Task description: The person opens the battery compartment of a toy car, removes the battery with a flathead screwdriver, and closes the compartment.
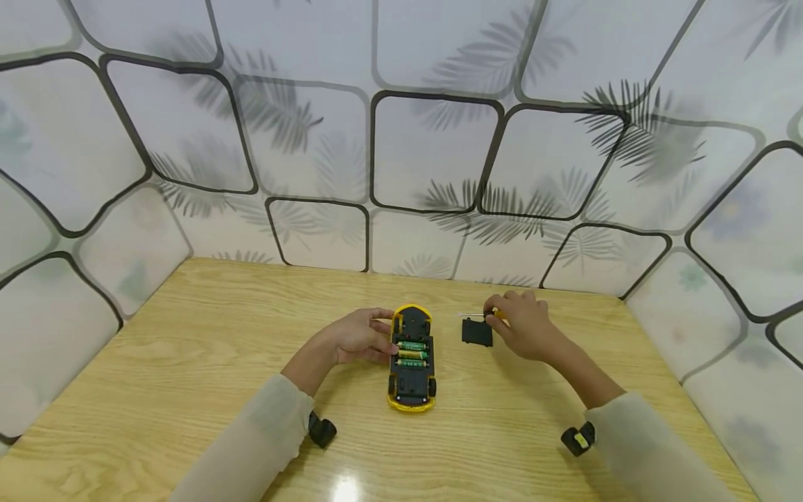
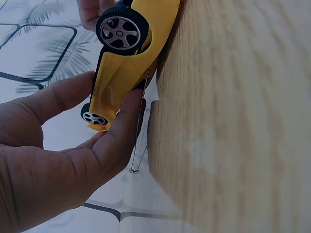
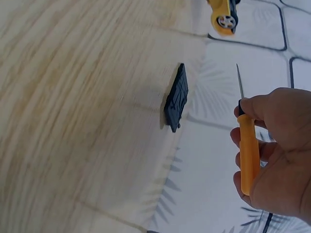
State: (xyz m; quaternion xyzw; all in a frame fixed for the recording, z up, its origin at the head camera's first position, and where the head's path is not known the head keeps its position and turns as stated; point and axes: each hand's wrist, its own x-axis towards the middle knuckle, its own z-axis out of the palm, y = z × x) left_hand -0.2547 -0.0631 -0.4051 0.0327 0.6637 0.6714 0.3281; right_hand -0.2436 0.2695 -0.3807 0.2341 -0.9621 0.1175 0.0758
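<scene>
A yellow toy car point(image 1: 412, 394) lies wheels up on the table, its underside facing the head camera. Several green-and-yellow batteries point(image 1: 412, 355) sit side by side in its uncovered battery compartment. My left hand point(image 1: 360, 337) grips the car by its left side, thumb on the edge of the underside and fingers along the body point(image 2: 109, 82). In my right hand point(image 1: 523, 324) is a screwdriver with an orange-yellow handle point(image 3: 249, 155), its thin shaft pointing left toward the car. Just below that shaft a black battery cover point(image 1: 477, 332) rests flat on the table.
The wooden table point(image 1: 238, 328) meets a patterned fabric wall point(image 1: 420, 237) behind and at both sides. Black wrist cameras point(image 1: 323, 430) are strapped at both sleeves.
</scene>
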